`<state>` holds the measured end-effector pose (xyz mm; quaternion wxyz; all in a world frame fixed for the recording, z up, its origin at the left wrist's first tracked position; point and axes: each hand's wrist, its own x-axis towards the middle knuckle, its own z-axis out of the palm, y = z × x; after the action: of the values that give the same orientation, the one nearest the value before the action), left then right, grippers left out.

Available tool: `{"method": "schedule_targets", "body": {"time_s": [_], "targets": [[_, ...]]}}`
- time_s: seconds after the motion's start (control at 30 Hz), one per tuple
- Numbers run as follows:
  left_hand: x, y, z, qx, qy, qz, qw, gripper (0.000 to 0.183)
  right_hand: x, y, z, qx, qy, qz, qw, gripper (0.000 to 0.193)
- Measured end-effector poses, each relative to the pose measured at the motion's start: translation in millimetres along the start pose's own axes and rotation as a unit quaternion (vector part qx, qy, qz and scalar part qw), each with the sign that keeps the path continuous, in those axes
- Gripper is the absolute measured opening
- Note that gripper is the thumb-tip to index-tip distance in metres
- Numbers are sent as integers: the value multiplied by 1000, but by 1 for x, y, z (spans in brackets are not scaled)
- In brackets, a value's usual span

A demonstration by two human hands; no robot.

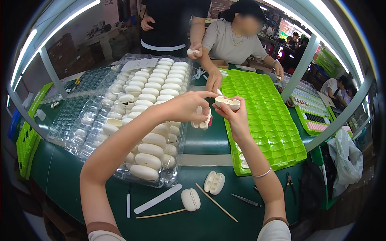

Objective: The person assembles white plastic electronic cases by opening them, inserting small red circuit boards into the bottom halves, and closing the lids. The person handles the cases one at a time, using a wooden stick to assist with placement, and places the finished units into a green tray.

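While cradling an open white oval case shell (228, 105) in the right hand (236, 117) near the left edge of the lime-green cavity tray (274, 162), also holding small white parts (204, 125) in the curled left hand (188, 105) and pointing its forefinger at the shell's far rim. Probably handling light, stiff, slippery plastic; judging by the thin walls, best gripping around the rounded outer sides, not squeezing the rim.

Your left forearm (134, 134) hides part of the clear plastic tray (164, 180) of white oval cases (148, 161), while your left hand (194, 105) partly screens the small white-and-red parts (204, 124) it grips. Your right hand (235, 116) masks part of an open off-white oval shell (229, 105). The top edge crops a black-shirted standing co-worker (165, 26); a beige-shirted seated co-worker (233, 50) has a blurred face.
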<state>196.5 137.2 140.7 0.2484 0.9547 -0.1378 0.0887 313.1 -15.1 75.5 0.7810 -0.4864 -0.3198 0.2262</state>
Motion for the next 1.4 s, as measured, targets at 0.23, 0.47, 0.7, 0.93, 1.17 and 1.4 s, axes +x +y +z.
{"method": "schedule_targets", "body": {"time_s": [0.23,0.47,0.7,0.93,1.17,1.4], "targets": [[52,-38,23,13,-3,36,999,11,27,8,-31,-66,40,-12,997,31],[60,-55,39,18,0,27,999,11,38,22,-39,-66,53,-8,996,33],[60,-62,45,16,11,45,999,11,39,27,-33,-69,69,-5,995,34],[58,-58,44,14,-6,10,1000,11,39,32,-33,-48,64,-8,997,37],[60,-51,44,36,27,60,997,11,36,36,-35,-106,71,9,992,40],[61,-46,47,53,-4,49,997,12,39,40,-37,-110,71,6,991,40]]}}
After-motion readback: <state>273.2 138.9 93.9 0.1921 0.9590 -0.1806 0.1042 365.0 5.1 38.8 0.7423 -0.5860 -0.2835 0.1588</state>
